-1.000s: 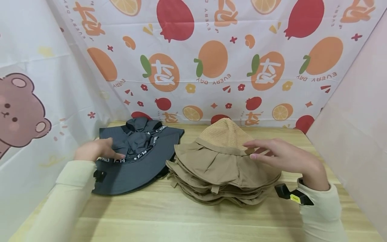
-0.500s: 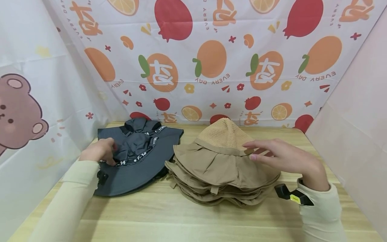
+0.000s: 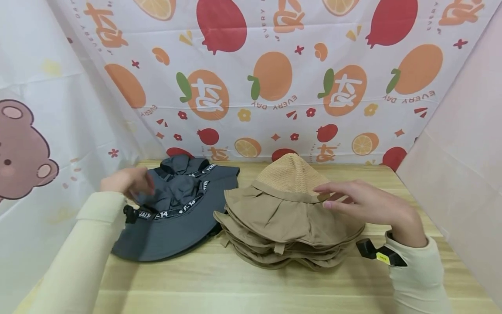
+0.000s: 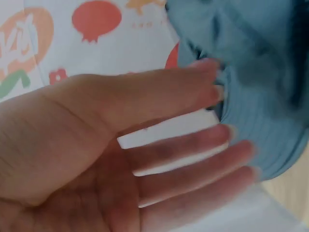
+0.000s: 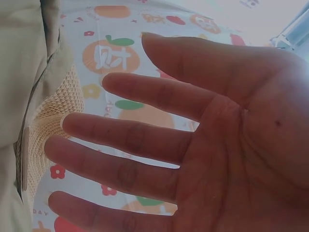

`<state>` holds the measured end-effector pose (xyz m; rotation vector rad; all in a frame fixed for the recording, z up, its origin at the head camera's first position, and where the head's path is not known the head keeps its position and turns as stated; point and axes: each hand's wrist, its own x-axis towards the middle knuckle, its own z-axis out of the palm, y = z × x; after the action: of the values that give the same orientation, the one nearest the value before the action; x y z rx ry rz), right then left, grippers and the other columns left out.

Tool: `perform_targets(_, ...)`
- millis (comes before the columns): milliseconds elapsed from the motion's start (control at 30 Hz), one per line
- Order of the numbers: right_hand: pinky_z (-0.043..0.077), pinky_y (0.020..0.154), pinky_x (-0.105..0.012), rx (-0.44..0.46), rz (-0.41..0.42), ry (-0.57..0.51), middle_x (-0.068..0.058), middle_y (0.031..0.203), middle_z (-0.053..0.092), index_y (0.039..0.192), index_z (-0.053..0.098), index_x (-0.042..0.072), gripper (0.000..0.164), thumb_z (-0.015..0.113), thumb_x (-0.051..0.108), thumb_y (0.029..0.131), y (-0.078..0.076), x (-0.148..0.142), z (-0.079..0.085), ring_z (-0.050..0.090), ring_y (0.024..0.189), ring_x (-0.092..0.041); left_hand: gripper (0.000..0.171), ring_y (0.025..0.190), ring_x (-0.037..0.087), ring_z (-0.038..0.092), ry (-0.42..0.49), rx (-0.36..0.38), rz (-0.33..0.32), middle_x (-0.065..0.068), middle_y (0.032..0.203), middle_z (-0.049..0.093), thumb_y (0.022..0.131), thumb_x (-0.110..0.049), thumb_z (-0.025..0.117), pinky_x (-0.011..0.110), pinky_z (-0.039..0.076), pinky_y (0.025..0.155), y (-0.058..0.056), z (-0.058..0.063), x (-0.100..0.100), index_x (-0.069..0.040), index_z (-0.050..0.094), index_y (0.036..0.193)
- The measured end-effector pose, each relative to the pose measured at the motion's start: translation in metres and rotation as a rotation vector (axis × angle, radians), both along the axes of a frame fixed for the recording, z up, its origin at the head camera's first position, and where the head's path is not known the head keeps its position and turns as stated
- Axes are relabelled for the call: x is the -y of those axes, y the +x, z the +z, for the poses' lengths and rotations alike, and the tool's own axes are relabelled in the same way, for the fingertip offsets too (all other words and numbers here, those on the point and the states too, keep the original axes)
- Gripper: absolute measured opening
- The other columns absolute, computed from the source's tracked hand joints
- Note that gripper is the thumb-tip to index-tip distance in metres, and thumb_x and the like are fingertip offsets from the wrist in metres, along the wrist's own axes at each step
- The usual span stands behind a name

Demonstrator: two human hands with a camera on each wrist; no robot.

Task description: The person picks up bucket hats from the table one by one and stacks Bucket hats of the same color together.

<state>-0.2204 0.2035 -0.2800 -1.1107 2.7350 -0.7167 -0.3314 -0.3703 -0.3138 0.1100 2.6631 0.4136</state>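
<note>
My left hand [image 3: 131, 181] is at the left side of the dark grey wide-brimmed hats, near the crown of the front hat [image 3: 176, 231]. In the left wrist view its fingers [image 4: 193, 179] are loosely extended and hold nothing. Part of another dark grey hat [image 3: 186, 165] shows behind the front one. To the right, my right hand [image 3: 364, 203] hovers beside a stack of tan hats [image 3: 280, 218] whose top one has a woven straw-coloured crown [image 3: 292, 174]. The right wrist view shows the right hand's fingers [image 5: 125, 135] spread and apart from the hats.
The hats rest on a light wooden table [image 3: 235, 288]. A fruit-print cloth [image 3: 243, 78] hangs behind it, and a white cloth with a bear print [image 3: 23, 148] covers the left side. A pale wall [image 3: 462, 165] closes the right.
My left hand, earlier at the front hat's lettered band, has lifted away from it. The front dark hat has shifted slightly left and toward me. The right hand stays put.
</note>
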Motion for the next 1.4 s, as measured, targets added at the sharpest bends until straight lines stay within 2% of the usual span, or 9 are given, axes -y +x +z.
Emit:
perform_targets(133,0.052,0.085,-0.033,0.028,0.009,-0.002,0.005,0.13,0.057,0.135,0.054,0.015,0.045,0.053,0.04,0.097,0.001,0.004,0.003,0.059,0.103,-0.005,0.044,0.089,0.038,0.054,-0.057,-0.109,-0.027,0.03,0.108,0.055,0.08,-0.025,0.075,0.044,0.054,0.064,-0.021,0.012,0.011,0.006,0.063,0.109)
perform_targets(233,0.052,0.085,-0.033,0.028,0.02,0.007,0.007,0.13,0.056,0.135,0.054,0.015,0.046,0.053,0.041,0.096,0.004,0.007,0.006,0.058,0.102,-0.003,0.05,0.094,0.042,0.051,-0.077,-0.131,-0.028,0.034,0.114,0.052,0.08,-0.026,0.075,0.052,0.051,0.072,-0.033,0.011,0.021,0.009,0.06,0.113)
perform_targets(467,0.052,0.082,-0.032,0.005,0.037,0.042,0.009,0.128,0.057,0.135,0.055,0.018,0.044,0.054,0.039,0.096,0.01,0.011,0.01,0.057,0.102,-0.002,0.053,0.106,0.052,0.045,-0.012,-0.184,-0.004,0.041,0.121,0.045,0.086,-0.018,0.068,0.061,0.044,0.085,-0.051,-0.02,0.044,0.016,0.049,0.123)
perform_targets(700,0.052,0.084,-0.033,0.012,0.046,0.032,0.008,0.128,0.058,0.135,0.055,0.016,0.045,0.052,0.04,0.097,0.011,0.011,0.009,0.057,0.105,-0.004,0.076,0.112,0.052,0.036,-0.004,-0.182,0.087,0.042,0.132,0.031,0.088,-0.026,0.067,0.066,0.035,0.092,-0.052,-0.045,0.048,0.018,0.029,0.137)
perform_targets(833,0.052,0.083,-0.033,0.008,0.046,0.027,0.008,0.129,0.058,0.134,0.055,0.015,0.045,0.051,0.041,0.097,0.01,0.01,0.008,0.057,0.105,-0.004,0.089,0.114,0.06,0.021,-0.033,-0.155,0.211,0.044,0.133,0.021,0.085,-0.039,0.069,0.073,0.027,0.092,-0.046,-0.052,0.049,0.011,0.022,0.142)
perform_targets(1000,0.052,0.083,-0.033,0.006,0.045,0.024,0.008,0.13,0.056,0.135,0.054,0.017,0.045,0.05,0.041,0.098,0.009,0.01,0.007,0.057,0.104,-0.003,0.076,0.116,0.066,0.001,-0.058,-0.258,0.287,0.044,0.127,0.023,0.078,-0.039,0.075,0.08,0.007,0.091,-0.047,-0.056,0.049,0.007,0.042,0.129)
perform_targets(1067,0.052,0.083,-0.033,0.015,0.045,0.018,0.008,0.131,0.056,0.136,0.053,0.016,0.045,0.05,0.041,0.098,0.008,0.01,0.006,0.057,0.104,-0.003,0.06,0.116,0.066,0.004,-0.069,-0.347,0.294,0.042,0.118,0.034,0.078,-0.033,0.076,0.082,0.003,0.089,-0.051,-0.054,0.049,0.009,0.051,0.113)
perform_targets(1200,0.052,0.083,-0.033,0.027,0.037,0.005,0.007,0.132,0.055,0.136,0.053,0.015,0.046,0.049,0.041,0.098,0.008,0.007,0.006,0.058,0.103,-0.003,0.036,0.105,0.062,0.03,-0.066,-0.513,0.263,0.034,0.097,0.054,0.078,-0.021,0.076,0.08,0.004,0.087,-0.06,-0.037,0.041,0.007,0.06,0.094)
perform_targets(1400,0.053,0.081,-0.034,0.013,0.027,-0.006,0.009,0.13,0.056,0.137,0.052,0.017,0.044,0.05,0.039,0.098,0.007,0.004,0.006,0.058,0.102,-0.003,0.033,0.077,0.042,0.05,-0.074,-0.671,0.131,0.029,0.091,0.059,0.076,-0.017,0.078,0.063,0.033,0.078,-0.065,0.001,0.027,0.004,0.063,0.098)
